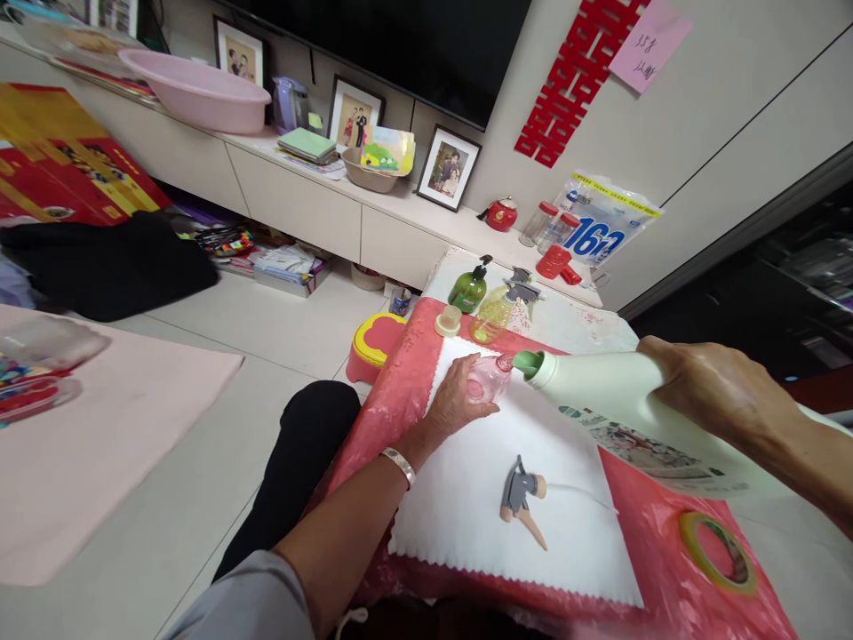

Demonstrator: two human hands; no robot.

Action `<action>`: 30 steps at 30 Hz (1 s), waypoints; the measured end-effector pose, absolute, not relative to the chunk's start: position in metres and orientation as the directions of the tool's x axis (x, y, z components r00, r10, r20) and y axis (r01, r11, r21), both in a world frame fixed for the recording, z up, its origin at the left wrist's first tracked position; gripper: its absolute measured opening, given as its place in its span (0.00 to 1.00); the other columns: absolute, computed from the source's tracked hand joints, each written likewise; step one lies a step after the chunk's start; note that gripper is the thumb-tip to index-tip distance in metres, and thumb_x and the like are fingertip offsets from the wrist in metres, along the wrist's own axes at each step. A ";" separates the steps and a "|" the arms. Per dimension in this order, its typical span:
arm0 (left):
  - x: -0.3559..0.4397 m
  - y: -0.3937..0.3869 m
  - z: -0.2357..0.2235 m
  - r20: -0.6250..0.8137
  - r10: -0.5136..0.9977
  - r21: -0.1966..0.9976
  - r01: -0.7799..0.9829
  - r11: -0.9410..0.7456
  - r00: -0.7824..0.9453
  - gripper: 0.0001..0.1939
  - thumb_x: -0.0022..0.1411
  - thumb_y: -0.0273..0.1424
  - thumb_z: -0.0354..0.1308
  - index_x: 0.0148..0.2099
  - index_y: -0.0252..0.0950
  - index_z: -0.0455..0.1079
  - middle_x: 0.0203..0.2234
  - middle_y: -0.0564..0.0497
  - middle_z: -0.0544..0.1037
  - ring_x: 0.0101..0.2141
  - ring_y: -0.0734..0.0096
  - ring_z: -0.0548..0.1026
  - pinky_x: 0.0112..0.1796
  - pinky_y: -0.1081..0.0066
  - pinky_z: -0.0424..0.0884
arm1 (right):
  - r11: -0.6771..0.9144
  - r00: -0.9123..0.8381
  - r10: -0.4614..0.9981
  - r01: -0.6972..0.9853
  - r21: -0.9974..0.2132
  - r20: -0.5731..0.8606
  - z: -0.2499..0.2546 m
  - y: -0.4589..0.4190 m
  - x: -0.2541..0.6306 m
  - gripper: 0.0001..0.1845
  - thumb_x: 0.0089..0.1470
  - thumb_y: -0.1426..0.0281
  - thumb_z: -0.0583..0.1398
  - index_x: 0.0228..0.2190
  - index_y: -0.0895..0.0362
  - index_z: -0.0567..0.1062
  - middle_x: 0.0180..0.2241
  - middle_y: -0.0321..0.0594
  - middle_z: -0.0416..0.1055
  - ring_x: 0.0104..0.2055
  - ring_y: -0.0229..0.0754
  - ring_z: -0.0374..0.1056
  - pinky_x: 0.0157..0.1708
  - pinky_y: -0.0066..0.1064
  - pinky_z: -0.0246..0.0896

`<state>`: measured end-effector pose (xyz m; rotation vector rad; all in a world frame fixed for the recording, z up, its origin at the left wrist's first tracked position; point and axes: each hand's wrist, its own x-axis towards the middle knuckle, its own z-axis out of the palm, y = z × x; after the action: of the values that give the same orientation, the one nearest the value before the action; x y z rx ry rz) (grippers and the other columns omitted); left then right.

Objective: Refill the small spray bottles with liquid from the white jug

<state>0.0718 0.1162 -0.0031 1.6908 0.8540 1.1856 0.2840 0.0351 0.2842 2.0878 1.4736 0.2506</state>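
My left hand (455,396) is wrapped round a small clear pink bottle (491,377) on the white scalloped mat (459,524). In my right hand (706,391) is a large pale green jug (613,378), tipped on its side. Its green spout (529,363) meets the mouth of the pink bottle; I cannot make out any liquid between them. A grey and peach spray trigger (523,498) with a thin tube lies on the mat, nearer to me. Behind the pink bottle stand a yellowish spray bottle (491,318), a green pump bottle (469,289) and a pale cap (449,321).
A roll of yellow tape (720,553) lies on the red plastic cover (666,516) at the right. A red and yellow stool (377,342) stands left of the table. Framed photos, a pink basin (200,93) and jars with red lids line the cabinet behind.
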 end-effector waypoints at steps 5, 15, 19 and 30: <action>0.072 0.117 -0.004 0.343 0.885 0.926 0.047 -0.375 0.315 0.52 0.40 0.33 0.78 0.65 0.41 0.56 0.59 0.41 0.67 0.61 0.45 0.67 0.61 0.47 0.65 | -0.226 0.374 0.911 0.806 0.547 -0.174 0.284 0.036 0.283 0.11 0.51 0.69 0.54 0.39 0.46 0.68 0.33 0.36 0.69 0.34 0.46 0.68 0.28 0.33 0.53; 0.071 0.116 -0.004 0.350 0.882 0.923 0.041 -0.382 0.315 0.52 0.41 0.33 0.78 0.65 0.41 0.56 0.59 0.41 0.68 0.61 0.45 0.67 0.62 0.46 0.64 | -0.219 0.367 0.915 0.802 0.556 -0.168 0.285 0.036 0.282 0.10 0.51 0.70 0.54 0.38 0.47 0.67 0.32 0.36 0.69 0.33 0.46 0.67 0.28 0.32 0.53; 0.071 0.116 -0.004 0.340 0.885 0.926 0.048 -0.373 0.318 0.52 0.41 0.33 0.78 0.65 0.41 0.56 0.59 0.41 0.67 0.61 0.45 0.67 0.62 0.46 0.65 | -0.220 0.362 0.917 0.808 0.546 -0.166 0.283 0.035 0.285 0.09 0.51 0.69 0.55 0.37 0.47 0.67 0.31 0.35 0.69 0.33 0.45 0.67 0.28 0.32 0.53; 0.073 0.117 -0.005 0.346 0.883 0.921 0.064 -0.384 0.317 0.52 0.41 0.32 0.78 0.65 0.42 0.55 0.60 0.41 0.67 0.62 0.46 0.66 0.62 0.46 0.65 | -0.219 0.354 0.920 0.820 0.529 -0.167 0.285 0.035 0.283 0.11 0.50 0.69 0.54 0.37 0.47 0.68 0.32 0.36 0.69 0.33 0.45 0.67 0.28 0.33 0.52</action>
<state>0.0727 0.1171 -0.0055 1.7065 0.8599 1.1732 0.2831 0.0346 0.2848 2.0843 1.5078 0.2453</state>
